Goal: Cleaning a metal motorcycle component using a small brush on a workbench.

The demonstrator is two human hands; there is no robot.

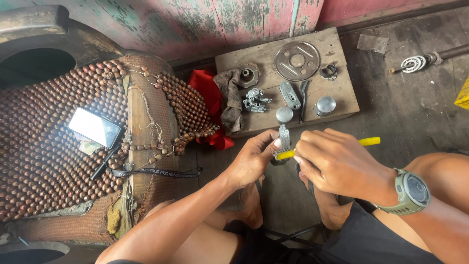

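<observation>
Holding a small grey metal part (283, 139) at the centre of the frame, the left hand (251, 159) pinches it between thumb and fingertips, fingers curled close around it. The right hand (337, 164), wearing a green wristwatch (413, 191), grips a yellow-handled brush (364, 142) with fingers closed tight, its head touching the part. Scrubbing like this likely goes best with the part pinched firmly and held steady while the brush moves in short strokes. Just above, in the upper centre, a wooden board (342, 98) carries a round metal disc (297, 60) and other small metal parts. At the left lies a beaded seat cover (44, 156) with a phone (94, 127) resting on it.
</observation>
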